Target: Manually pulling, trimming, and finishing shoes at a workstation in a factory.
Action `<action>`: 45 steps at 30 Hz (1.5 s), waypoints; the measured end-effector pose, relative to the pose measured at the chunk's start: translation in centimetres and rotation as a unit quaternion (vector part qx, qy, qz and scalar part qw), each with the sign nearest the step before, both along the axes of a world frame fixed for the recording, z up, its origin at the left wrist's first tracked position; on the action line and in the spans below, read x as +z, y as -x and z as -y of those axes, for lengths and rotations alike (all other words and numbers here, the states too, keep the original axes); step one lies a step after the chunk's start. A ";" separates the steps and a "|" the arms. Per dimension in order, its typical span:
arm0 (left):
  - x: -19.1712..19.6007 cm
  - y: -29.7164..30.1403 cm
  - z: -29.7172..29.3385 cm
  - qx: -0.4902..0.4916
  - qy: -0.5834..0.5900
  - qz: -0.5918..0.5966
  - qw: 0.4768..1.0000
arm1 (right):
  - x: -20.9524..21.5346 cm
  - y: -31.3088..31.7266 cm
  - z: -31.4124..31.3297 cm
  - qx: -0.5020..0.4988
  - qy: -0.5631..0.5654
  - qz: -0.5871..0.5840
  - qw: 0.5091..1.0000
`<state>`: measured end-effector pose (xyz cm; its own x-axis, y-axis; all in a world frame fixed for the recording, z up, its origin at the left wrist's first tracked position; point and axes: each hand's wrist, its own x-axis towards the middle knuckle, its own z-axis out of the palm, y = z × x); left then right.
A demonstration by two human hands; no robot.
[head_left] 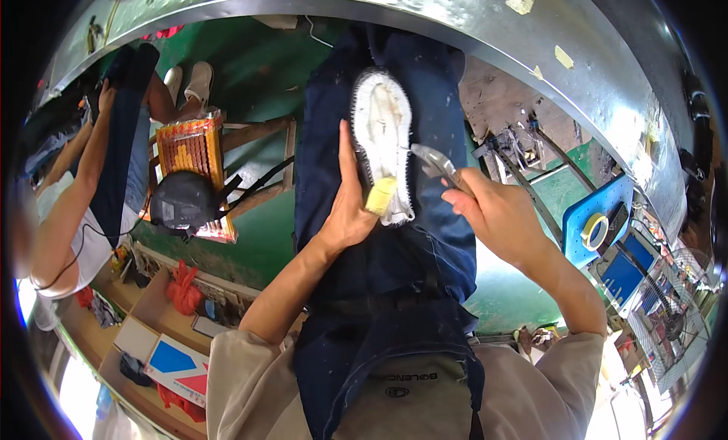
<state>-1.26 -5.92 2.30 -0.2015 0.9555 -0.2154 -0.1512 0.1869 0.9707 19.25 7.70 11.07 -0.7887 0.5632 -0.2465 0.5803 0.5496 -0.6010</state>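
Blue apron [444, 99] spread over my lap, and on it, upper middle of the frame, a white shoe piece [381, 114]. Looks light and fairly stiff to me, with a rough toothed rim, so I'd grab it by the sides. My left hand [351, 212] holds its lower left, my right hand [497, 212] is curled round a metal tool [440, 163] at its right edge. Smallest bit: dark lettering [413, 377] on my shirt [409, 417], bottom centre.
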 end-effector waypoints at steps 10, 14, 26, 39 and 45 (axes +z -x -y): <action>0.1 3.0 -2.5 0.093 0.046 0.364 0.926 | 0.2 4.3 -1.8 -0.043 0.270 0.074 0.959; -0.9 1.5 -3.1 0.091 -0.013 0.196 0.976 | 0.5 4.4 -3.8 -0.032 0.435 0.002 0.900; -0.5 0.8 -5.1 0.155 0.054 0.053 0.985 | -4.2 5.1 4.1 -0.222 0.355 -0.160 0.894; 1.6 0.0 -4.0 0.021 0.131 -0.195 0.972 | 0.0 5.1 -4.9 0.016 -0.194 -0.072 0.978; -2.5 1.0 -3.1 0.094 0.146 -0.077 0.982 | 2.3 4.7 -12.8 -0.113 -0.324 -0.002 0.939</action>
<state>-2.31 -2.87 -0.22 -0.4195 0.8005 -0.4281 -0.0661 0.4434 0.8939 14.52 20.51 13.40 -0.6314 0.7466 0.2096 0.7241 0.6643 -0.1852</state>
